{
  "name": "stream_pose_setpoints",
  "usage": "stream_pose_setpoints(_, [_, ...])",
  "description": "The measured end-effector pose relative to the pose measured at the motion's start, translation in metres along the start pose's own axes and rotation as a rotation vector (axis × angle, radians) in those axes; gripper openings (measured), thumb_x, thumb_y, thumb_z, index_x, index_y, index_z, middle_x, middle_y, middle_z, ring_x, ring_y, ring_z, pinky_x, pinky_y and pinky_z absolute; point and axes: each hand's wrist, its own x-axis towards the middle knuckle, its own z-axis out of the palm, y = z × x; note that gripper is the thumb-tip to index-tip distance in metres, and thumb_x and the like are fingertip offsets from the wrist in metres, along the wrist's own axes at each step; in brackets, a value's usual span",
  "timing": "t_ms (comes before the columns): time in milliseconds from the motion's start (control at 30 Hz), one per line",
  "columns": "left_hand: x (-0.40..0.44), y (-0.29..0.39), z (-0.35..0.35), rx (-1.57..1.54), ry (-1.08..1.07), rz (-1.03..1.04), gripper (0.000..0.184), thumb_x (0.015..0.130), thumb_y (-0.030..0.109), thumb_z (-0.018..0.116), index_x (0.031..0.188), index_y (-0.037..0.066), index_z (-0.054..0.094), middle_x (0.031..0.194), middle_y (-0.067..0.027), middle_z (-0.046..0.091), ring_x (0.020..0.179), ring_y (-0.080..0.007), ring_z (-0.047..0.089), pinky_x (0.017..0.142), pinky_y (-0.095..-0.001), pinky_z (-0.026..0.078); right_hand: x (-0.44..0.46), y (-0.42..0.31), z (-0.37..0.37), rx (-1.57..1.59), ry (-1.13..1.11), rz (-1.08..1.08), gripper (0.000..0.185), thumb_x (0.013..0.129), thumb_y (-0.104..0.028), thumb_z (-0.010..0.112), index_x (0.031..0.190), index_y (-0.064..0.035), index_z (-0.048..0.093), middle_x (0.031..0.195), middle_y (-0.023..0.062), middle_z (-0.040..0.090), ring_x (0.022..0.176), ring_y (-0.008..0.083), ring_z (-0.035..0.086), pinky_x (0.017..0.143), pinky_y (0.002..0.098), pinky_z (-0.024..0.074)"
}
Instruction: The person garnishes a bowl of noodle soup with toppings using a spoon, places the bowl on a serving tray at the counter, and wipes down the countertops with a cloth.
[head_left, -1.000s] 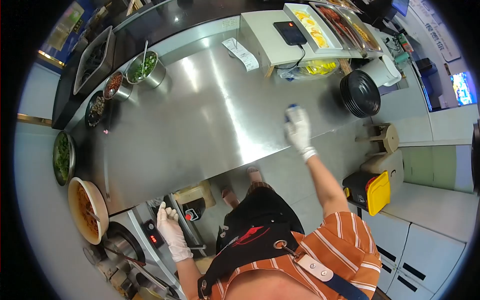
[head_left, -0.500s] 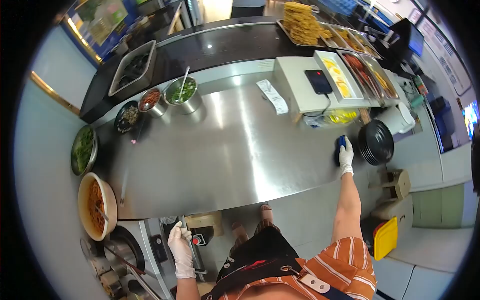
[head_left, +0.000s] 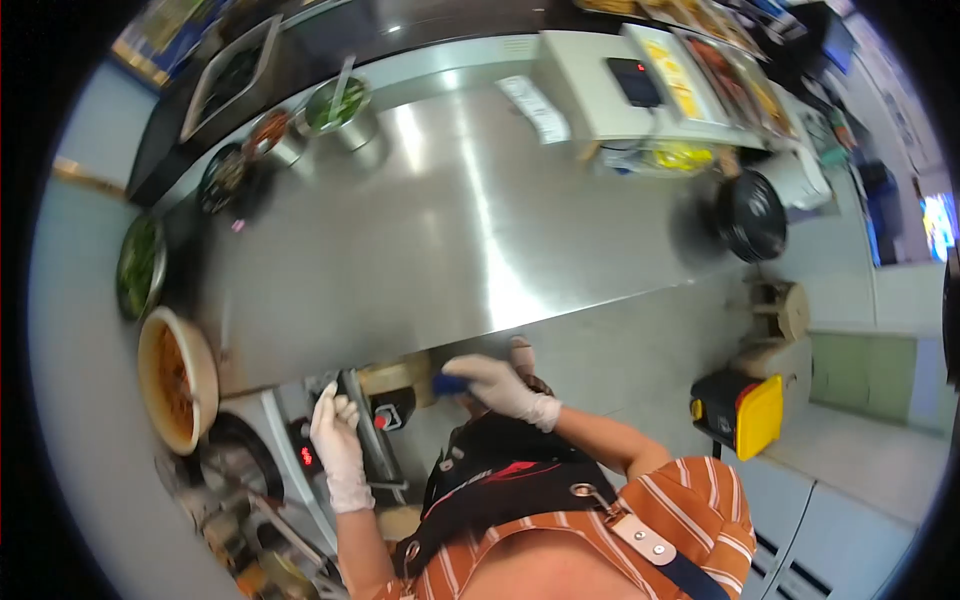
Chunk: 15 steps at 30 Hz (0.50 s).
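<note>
My right hand (head_left: 500, 386), in a white glove and blurred by motion, is closed on a small blue cloth (head_left: 450, 384). It is in front of my black apron (head_left: 500, 450), just off the front edge of the steel table (head_left: 400, 260). My left hand (head_left: 336, 425), also gloved, is raised by the table's front left corner. Its fingers are loosely curled and partly apart, with nothing visible in them. Beside it is a black device with a red button (head_left: 390, 412). A cream bowl of reddish food (head_left: 205, 385) stands farther left.
Steel pots of chopped greens (head_left: 365, 128) and red bits (head_left: 288, 150) line the back left. A receipt (head_left: 535, 108) lies near a white stand (head_left: 570, 75) with food trays. Stacked black bowls (head_left: 752, 215) sit at the right end; a yellow-lidded bin (head_left: 760, 418) is below.
My right hand has moved with the blue cloth from beside the black bowls to in front of my apron. My left hand has shifted slightly up and left. The view has tilted downward.
</note>
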Motion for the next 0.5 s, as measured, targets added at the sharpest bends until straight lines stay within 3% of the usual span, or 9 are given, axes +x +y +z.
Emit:
stream_pose_setpoints(67, [-0.011,0.014,-0.002,0.105,0.035,0.091,0.027,0.098,0.022,0.052,0.117,0.005,0.062,0.083,-0.0004,0.060,0.073,-0.0114,0.057,0.069,-0.0256,0.046,0.024,-0.038,-0.037,-0.252,0.096,0.224,0.041,0.082,0.000,0.048,0.121,-0.0062,0.060,0.112,0.0123,0.065,0.111,0.0240,0.059,0.099,0.0324,0.0440])
stream_pose_setpoints(100, [-0.012,0.013,-0.012,0.094,0.037,0.129,0.027,0.098,0.022,0.053,0.116,0.005,0.062,0.083,-0.0014,0.061,0.073,-0.0127,0.059,0.068,-0.0267,0.047,0.040,-0.081,-0.065,-0.008,0.257,0.182,0.042,0.084,-0.005,0.045,0.124,-0.0039,0.058,0.115,0.0118,0.064,0.110,0.0218,0.059,0.099,0.0329,0.0436])
stream_pose_setpoints(133, [-0.013,0.009,-0.023,0.079,0.053,0.130,0.027,0.098,0.022,0.053,0.116,0.005,0.062,0.083,-0.0014,0.061,0.073,-0.0127,0.059,0.068,-0.0267,0.047,0.041,-0.064,-0.106,0.144,0.419,0.550,0.042,0.084,-0.005,0.046,0.124,0.0001,0.057,0.119,0.0122,0.063,0.110,0.0213,0.057,0.100,0.0336,0.0422])
stream_pose_setpoints(167, [-0.014,0.004,-0.036,0.028,0.081,0.111,0.027,0.098,0.022,0.053,0.116,0.005,0.062,0.083,-0.0015,0.061,0.073,-0.0128,0.059,0.068,-0.0267,0.047,0.040,-0.028,-0.153,-0.158,0.567,0.323,0.041,0.085,-0.004,0.047,0.125,0.0012,0.057,0.122,0.0154,0.061,0.114,0.0248,0.056,0.103,0.0340,0.0402])
stream_pose_setpoints(200, [-0.016,0.002,-0.050,-0.024,0.115,0.096,0.027,0.097,0.022,0.053,0.116,0.005,0.062,0.083,-0.0015,0.061,0.073,-0.0128,0.058,0.068,-0.0267,0.047,0.044,-0.026,-0.183,-0.317,0.692,0.148,0.044,0.084,-0.001,0.047,0.127,0.0006,0.056,0.121,0.0114,0.062,0.113,0.0209,0.057,0.099,0.0305,0.0418])
stream_pose_setpoints(267, [-0.027,-0.004,-0.068,-0.053,0.159,0.096,0.027,0.097,0.021,0.053,0.116,0.004,0.062,0.083,-0.0011,0.061,0.072,-0.0127,0.058,0.067,-0.0263,0.047,0.026,0.054,-0.242,-0.472,0.852,0.166,0.044,0.083,0.005,0.044,0.125,0.0019,0.057,0.129,0.0150,0.057,0.120,0.0255,0.053,0.106,0.0335,0.0369])
stream_pose_setpoints(333, [-0.042,-0.005,-0.086,-0.074,0.220,0.067,0.026,0.098,0.020,0.053,0.114,0.003,0.062,0.082,-0.0017,0.061,0.071,-0.0126,0.058,0.065,-0.0256,0.048,0.039,0.070,-0.216,-0.636,0.805,0.054,0.045,0.082,0.008,0.043,0.124,0.0011,0.058,0.130,0.0146,0.056,0.121,0.0249,0.053,0.107,0.0341,0.0369])
stream_pose_setpoints(400, [-0.054,-0.007,-0.099,-0.130,0.290,0.024,0.026,0.098,0.019,0.051,0.115,0.002,0.061,0.081,-0.0029,0.062,0.069,-0.0127,0.059,0.064,-0.0258,0.049,0.072,0.048,-0.123,-0.458,0.652,0.000,0.052,0.078,0.013,0.040,0.123,-0.0027,0.060,0.131,0.0136,0.056,0.124,0.0255,0.051,0.110,0.0356,0.0351])
stream_pose_setpoints(500, [-0.067,-0.006,-0.117,-0.175,0.325,0.009,0.027,0.097,0.021,0.053,0.116,0.003,0.060,0.082,0.0000,0.060,0.072,-0.0107,0.059,0.065,-0.0241,0.047,0.128,0.044,0.025,-0.701,0.447,-0.223,0.048,0.076,0.014,0.045,0.117,-0.0042,0.063,0.121,0.0170,0.061,0.119,0.0312,0.055,0.106,0.0386,0.0395])
